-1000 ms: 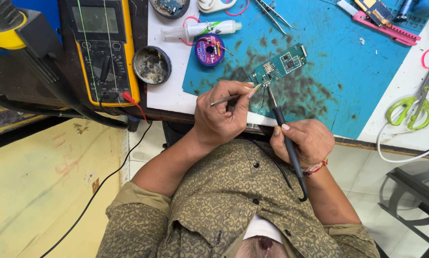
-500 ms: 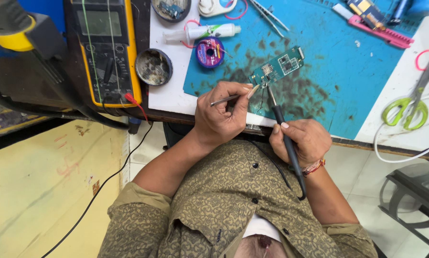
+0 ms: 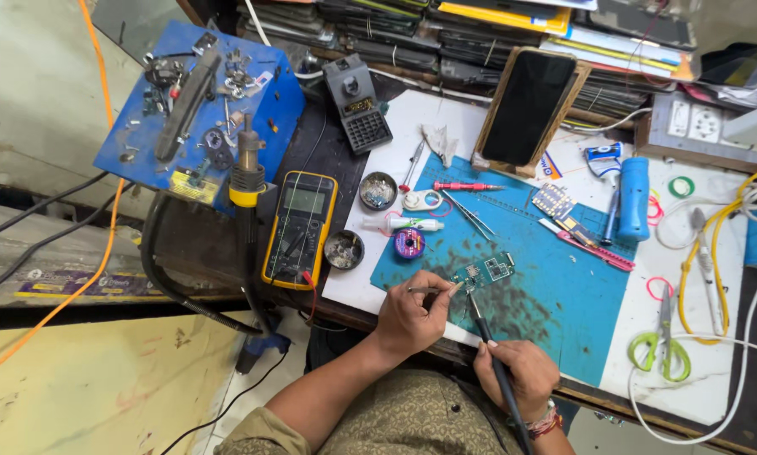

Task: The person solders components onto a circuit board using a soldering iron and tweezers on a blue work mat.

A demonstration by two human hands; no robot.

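A small green circuit board (image 3: 483, 273) lies on a blue work mat (image 3: 555, 295). My left hand (image 3: 412, 318) pinches thin metal tweezers (image 3: 433, 290) whose tips rest at the board's left edge. My right hand (image 3: 515, 372) grips a black soldering iron (image 3: 490, 349) like a pen, its tip touching the board's lower left corner. Dark burn marks stain the mat around the board.
A yellow multimeter (image 3: 300, 228) and two round tins (image 3: 344, 249) sit left of the mat. A purple solder spool (image 3: 409, 243), a glue tube (image 3: 402, 223), spare tweezers (image 3: 469, 216), a red screwdriver (image 3: 467, 186), green scissors (image 3: 661, 339), a phone on a stand (image 3: 530, 105) and a blue rework station (image 3: 201, 109) surround it.
The view has lifted and widened, showing the back of the bench. Both hands stay at the board with the tweezers and iron in the same grip.
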